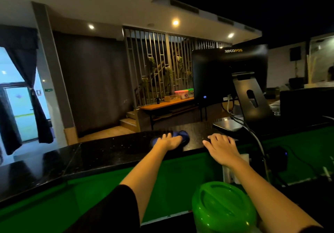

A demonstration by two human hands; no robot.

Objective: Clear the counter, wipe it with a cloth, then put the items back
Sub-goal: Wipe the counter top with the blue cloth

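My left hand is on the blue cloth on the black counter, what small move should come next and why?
Probably slide the left hand and the blue cloth leftward along the counter. The hand lies flat on the cloth, most of the counter's length stretches to its left, and the right hand and monitor stand stand in the way on the right.

Blue cloth point(183, 135) — near part hidden under left hand point(169, 141). Green-lidded tub point(224, 205), near right: body cut off by bottom edge. Labels on far containers point(182, 94) too small to read. Far right, perhaps a person point(331, 74) — cut by the edge, blurred.
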